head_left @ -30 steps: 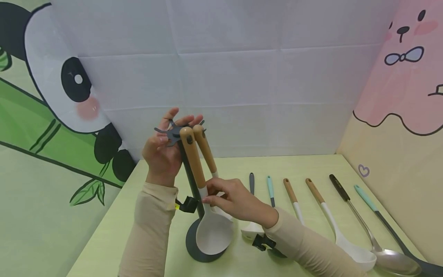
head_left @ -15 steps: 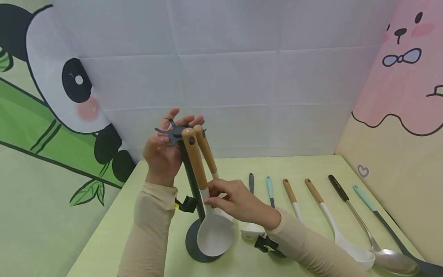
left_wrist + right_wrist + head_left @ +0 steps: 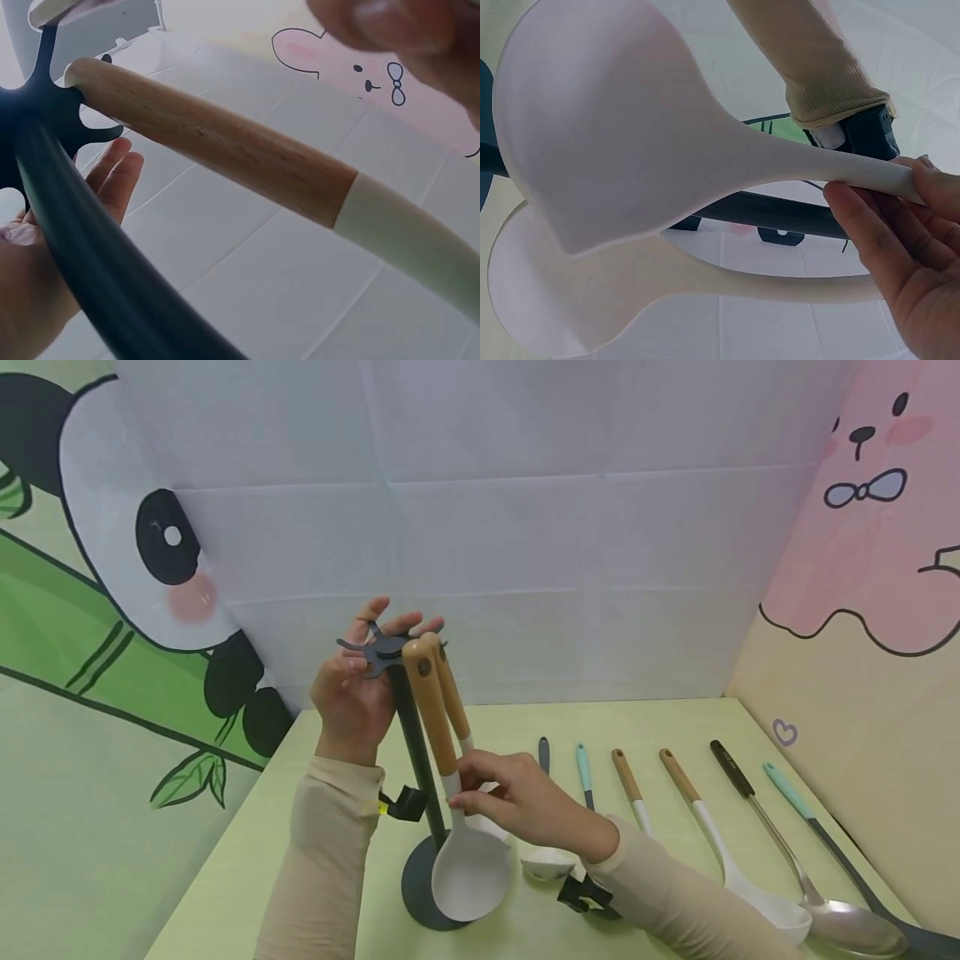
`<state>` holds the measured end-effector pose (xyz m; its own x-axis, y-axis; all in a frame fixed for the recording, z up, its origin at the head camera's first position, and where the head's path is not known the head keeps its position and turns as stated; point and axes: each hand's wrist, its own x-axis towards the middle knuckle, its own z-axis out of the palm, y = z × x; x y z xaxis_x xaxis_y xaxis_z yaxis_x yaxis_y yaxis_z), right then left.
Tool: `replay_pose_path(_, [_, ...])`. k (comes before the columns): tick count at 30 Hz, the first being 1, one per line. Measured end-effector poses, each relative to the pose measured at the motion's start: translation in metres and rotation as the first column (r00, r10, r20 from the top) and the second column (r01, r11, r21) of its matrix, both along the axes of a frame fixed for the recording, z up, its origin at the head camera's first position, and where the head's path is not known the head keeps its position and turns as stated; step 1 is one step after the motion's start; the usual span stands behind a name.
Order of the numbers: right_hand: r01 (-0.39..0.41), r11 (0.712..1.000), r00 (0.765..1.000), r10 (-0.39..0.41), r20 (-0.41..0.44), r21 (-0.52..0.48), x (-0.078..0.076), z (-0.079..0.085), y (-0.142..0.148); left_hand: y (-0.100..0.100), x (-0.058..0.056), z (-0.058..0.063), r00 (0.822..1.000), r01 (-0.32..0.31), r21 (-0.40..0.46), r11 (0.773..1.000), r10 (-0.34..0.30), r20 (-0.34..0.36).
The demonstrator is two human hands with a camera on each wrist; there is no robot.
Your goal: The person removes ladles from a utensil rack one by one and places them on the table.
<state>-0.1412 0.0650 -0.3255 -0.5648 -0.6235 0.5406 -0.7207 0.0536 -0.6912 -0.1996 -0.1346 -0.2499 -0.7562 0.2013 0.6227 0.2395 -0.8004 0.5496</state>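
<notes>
A dark utensil stand with a ring of hooks at its top stands on the table. My left hand is up at the hooks, fingers extended behind and above them, thumb at their near side. My right hand pinches the white neck of a ladle with a wooden handle, bowl hanging low in front of the base. The ladle's handle end is at the hooks. Behind it hangs a second white utensil, its wooden handle meeting a hook in the left wrist view.
To the right lie several utensils in a row on the pale table: a white ladle with a wooden handle, a steel spoon with a black handle and a teal-handled utensil. My right forearm overlaps some of them.
My right hand and the ladle have shifted slightly to the right, the wooden handle now overlapping more of the one behind. My left hand keeps its place at the hooks.
</notes>
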Motion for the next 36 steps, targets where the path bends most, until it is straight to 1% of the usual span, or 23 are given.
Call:
replay_pose_path(6, [-0.005,1.0,0.999,0.005,0.034,-0.018,0.0,0.001,0.005,-0.002,-0.002,-0.001,1.0,-0.006,-0.021,1.0,0.005,-0.017])
replay_pose_path(11, [0.0,0.999,0.998,0.003,0.065,-0.054,-0.001,0.002,0.01,0.0,-0.002,0.0,1.0,-0.03,-0.027,0.999,0.03,-0.009])
replay_pose_path(14, [0.018,0.998,0.998,-0.014,0.059,-0.067,-0.002,0.003,0.013,0.001,-0.001,0.0,1.0,-0.021,-0.02,1.0,0.021,-0.01])
replay_pose_path(17, [0.037,0.997,0.998,-0.033,0.053,-0.074,-0.003,0.004,0.017,0.0,-0.002,0.0,1.0,0.003,-0.009,1.0,-0.003,-0.025])
replay_pose_path(22, [0.048,0.995,0.996,-0.041,0.075,-0.086,-0.006,0.004,0.024,-0.001,-0.002,-0.001,0.998,0.032,-0.012,0.999,-0.033,-0.055])
replay_pose_path(27, [0.07,0.994,0.989,-0.058,0.14,-0.086,-0.009,0.003,0.03,-0.001,-0.002,0.0,0.998,0.026,-0.027,0.999,-0.028,-0.051])
replay_pose_path(32, [0.099,0.991,0.977,-0.079,0.199,-0.094,-0.014,-0.002,0.036,-0.002,-0.001,-0.001,0.999,0.025,-0.031,0.999,-0.026,-0.048])
replay_pose_path(36, [0.118,0.987,0.96,-0.084,0.269,-0.112,-0.019,-0.007,0.041,-0.003,-0.001,-0.001,0.999,0.022,-0.038,0.999,-0.024,-0.048])
